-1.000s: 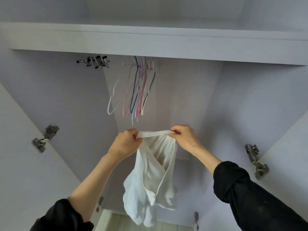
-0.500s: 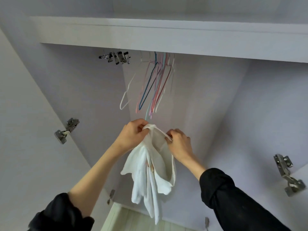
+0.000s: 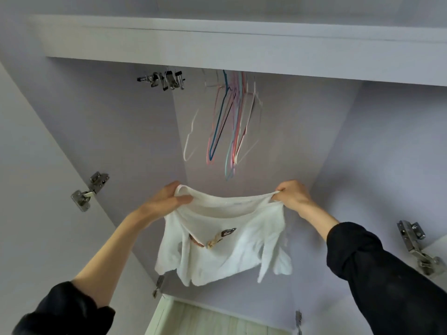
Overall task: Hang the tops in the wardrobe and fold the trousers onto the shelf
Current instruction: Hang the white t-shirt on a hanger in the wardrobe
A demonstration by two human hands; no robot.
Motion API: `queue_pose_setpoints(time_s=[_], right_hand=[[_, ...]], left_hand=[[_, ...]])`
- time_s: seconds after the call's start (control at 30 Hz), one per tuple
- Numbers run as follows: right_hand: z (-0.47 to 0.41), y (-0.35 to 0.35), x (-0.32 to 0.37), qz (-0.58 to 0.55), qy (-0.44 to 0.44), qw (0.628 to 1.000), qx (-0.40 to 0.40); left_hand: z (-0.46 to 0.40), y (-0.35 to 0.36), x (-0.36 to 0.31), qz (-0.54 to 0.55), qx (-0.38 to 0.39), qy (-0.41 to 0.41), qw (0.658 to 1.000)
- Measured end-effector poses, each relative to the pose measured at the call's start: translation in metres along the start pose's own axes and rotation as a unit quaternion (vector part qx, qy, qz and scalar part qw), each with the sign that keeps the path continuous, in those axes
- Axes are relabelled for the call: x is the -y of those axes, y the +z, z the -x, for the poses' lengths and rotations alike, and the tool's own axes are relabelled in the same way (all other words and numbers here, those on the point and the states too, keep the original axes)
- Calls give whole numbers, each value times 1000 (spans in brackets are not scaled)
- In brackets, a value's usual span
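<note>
I can read no text; the white top [image 3: 225,240] bears only a small wordless motif.

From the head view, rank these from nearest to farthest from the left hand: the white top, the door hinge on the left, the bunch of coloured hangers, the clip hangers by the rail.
1. white top: held by the left hand.
2. left door hinge: to its left.
3. coloured hangers: above, to the right.
4. clip hangers: highest, under the shelf.

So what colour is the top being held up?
White, with a small brown and tan motif on the front; the top shows in the head view.
</note>
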State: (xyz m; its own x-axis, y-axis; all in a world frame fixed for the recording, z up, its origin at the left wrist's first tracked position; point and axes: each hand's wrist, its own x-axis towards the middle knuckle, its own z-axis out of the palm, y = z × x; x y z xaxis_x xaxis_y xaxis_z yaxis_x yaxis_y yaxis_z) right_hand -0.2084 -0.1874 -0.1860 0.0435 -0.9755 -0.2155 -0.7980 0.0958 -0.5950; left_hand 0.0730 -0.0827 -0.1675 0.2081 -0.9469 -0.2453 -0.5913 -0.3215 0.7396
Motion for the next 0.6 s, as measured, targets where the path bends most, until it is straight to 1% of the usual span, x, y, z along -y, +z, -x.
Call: queue_pose_setpoints(time_s=[0.07, 0.1, 0.13, 0.17, 0.2, 0.23, 0.27, 0.3, 0.33, 0.37, 0.4, 0.43, 0.47, 0.5, 0.53, 0.57, 0.6], right_hand=[[-4, -3, 4, -115, 30, 993, 28], [-5, -4, 6, -149, 43, 987, 34], [-6, -5, 8, -153, 38, 987, 32], [-6, -5, 11, -127, 15, 992, 20], [-5, -4, 13, -72, -21, 997, -1], [-3, -4, 15, 12, -64, 998, -26], [0, -3, 15, 108, -107, 987, -45], [2, -3, 15, 202, -135, 969, -50], [1, -1, 14, 276, -139, 950, -35], [0, -1, 14, 310, -119, 943, -4], [-2, -2, 15, 305, -81, 948, 39], [-3, -3, 18, 275, -40, 957, 85], [-3, -5, 23, 234, -10, 965, 114], [-5, -6, 27, 199, 4, 972, 128], [-7, -7, 31, 172, 6, 975, 139], [-9, -7, 36, 132, 4, 979, 157], [-10, -7, 42, 65, 6, 982, 177]], left_hand=[[-5, -3, 11, -73, -52, 12, 996], [-6, -4, 14, -90, -70, 19, 993], [-8, -6, 17, -99, -81, 25, 991], [-10, -7, 18, -108, -84, 25, 990], [-11, -8, 20, -123, -88, 27, 988], [-12, -10, 21, -141, -100, 21, 985], [-12, -10, 22, -163, -121, 9, 979], [-13, -12, 21, -186, -148, -4, 971], [-13, -13, 20, -206, -173, -12, 963], [-13, -13, 18, -213, -193, -17, 958], [-13, -12, 16, -201, -202, -23, 958], [-14, -12, 14, -155, -204, -28, 966], [-15, -12, 12, -77, -201, -41, 976], [-15, -12, 9, 14, -195, -57, 979], [-14, -14, 6, 91, -189, -69, 975], [-12, -15, 2, 138, -179, -74, 971], [-11, -17, -2, 172, -163, -74, 969]])
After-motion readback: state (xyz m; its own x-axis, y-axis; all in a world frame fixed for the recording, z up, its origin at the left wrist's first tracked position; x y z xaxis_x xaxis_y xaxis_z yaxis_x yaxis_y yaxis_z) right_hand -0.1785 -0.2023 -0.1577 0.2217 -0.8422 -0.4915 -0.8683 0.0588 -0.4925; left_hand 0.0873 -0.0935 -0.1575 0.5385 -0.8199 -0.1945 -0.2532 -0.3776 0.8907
